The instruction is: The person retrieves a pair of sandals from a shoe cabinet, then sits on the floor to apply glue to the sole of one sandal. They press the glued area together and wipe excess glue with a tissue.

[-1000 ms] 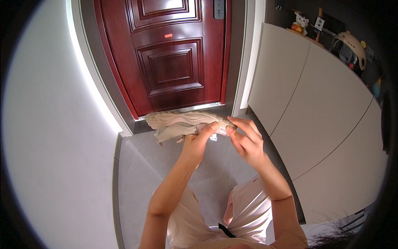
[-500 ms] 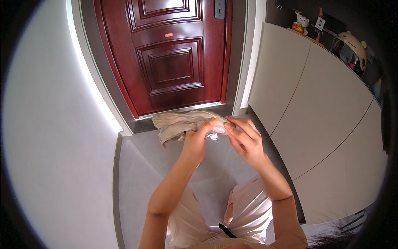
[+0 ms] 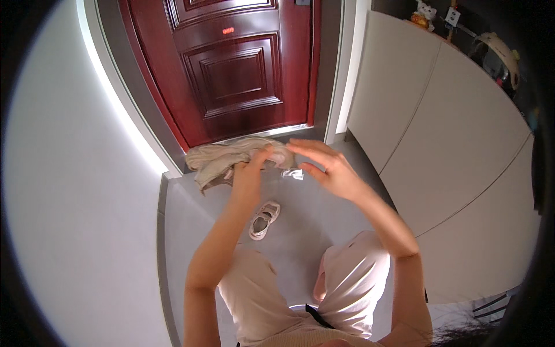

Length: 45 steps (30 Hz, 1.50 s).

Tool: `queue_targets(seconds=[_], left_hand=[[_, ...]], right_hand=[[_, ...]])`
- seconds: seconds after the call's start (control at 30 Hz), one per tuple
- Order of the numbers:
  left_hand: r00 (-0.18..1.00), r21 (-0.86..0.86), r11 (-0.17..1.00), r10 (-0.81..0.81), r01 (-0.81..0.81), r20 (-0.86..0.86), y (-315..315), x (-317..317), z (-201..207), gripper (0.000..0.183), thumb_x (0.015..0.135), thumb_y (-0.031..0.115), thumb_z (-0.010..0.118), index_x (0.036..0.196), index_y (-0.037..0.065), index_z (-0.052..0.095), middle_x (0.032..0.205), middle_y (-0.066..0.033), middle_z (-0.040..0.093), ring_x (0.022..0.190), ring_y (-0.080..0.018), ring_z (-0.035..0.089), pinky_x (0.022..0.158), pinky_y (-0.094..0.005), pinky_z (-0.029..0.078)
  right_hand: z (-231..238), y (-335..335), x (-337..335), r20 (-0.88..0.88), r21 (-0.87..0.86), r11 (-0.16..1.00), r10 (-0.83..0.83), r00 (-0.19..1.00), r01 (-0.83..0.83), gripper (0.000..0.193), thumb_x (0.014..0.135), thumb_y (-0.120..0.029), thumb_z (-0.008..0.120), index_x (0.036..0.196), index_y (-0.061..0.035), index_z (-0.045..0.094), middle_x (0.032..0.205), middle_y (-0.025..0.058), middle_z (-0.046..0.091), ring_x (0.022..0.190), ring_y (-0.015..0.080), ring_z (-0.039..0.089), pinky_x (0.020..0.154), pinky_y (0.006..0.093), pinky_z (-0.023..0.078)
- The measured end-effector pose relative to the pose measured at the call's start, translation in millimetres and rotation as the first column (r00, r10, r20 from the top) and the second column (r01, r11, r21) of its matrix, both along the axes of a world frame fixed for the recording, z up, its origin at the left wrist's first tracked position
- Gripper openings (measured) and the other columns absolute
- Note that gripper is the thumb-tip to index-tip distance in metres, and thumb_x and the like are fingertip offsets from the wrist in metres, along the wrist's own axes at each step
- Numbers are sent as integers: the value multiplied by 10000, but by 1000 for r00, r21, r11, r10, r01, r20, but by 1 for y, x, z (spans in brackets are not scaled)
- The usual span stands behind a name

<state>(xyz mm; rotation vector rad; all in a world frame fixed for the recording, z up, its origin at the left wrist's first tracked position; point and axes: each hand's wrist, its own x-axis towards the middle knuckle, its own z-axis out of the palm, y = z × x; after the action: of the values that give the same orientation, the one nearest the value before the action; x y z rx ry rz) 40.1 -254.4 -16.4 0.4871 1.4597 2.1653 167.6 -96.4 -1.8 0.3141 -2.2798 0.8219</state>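
Note:
A crumpled beige cloth hangs in the air in front of a dark red door. My left hand grips it near its right end. A small white tag sticks out of the cloth just right of that hand. My right hand hovers beside the tag with its fingers spread and nothing in it. Both forearms rise from the lower edge.
A light sandal lies on the grey floor below the hands. White cabinet doors run along the right. A white wall fills the left. My knees in pale trousers show at the bottom.
My right hand has let go of the cloth and opened, moving slightly right. The hands have parted, and the sandal on the floor now shows between the arms.

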Motion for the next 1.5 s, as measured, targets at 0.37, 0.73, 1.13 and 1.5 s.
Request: queue_targets(seconds=[0.37,0.73,1.13,1.5], left_hand=[[975,36,976,211,-214,75,27,-110,-124,338,804,197,713,1069,13,613,1041,-46,624,989,-153,564,918,-298,398],[951,-95,986,161,-140,265,66,-168,-213,249,834,167,676,1029,29,608,1008,-37,626,1008,-154,563,936,-310,403],[960,98,994,17,-47,280,80,-129,-144,213,829,177,686,993,45,653,986,-18,653,978,-137,563,936,-289,390],[973,215,976,32,18,-228,47,-10,-3,231,906,138,609,1087,0,647,1068,-18,641,983,-112,575,913,-269,420]], right_hand=[[-273,143,-151,546,-19,960,-225,807,280,344,904,-173,606,1241,-103,591,1169,169,618,1014,312,625,871,391,514],[-505,163,-281,417,485,785,-596,687,386,351,870,-187,613,1218,-144,598,1304,115,556,1211,297,515,915,437,501],[-458,176,-151,692,84,858,-416,590,507,233,852,-69,526,1041,-59,662,1093,152,627,978,291,611,774,425,523],[47,19,-26,-665,279,846,-172,726,455,346,699,-34,658,1035,-78,729,1074,107,570,916,265,530,775,364,456]])
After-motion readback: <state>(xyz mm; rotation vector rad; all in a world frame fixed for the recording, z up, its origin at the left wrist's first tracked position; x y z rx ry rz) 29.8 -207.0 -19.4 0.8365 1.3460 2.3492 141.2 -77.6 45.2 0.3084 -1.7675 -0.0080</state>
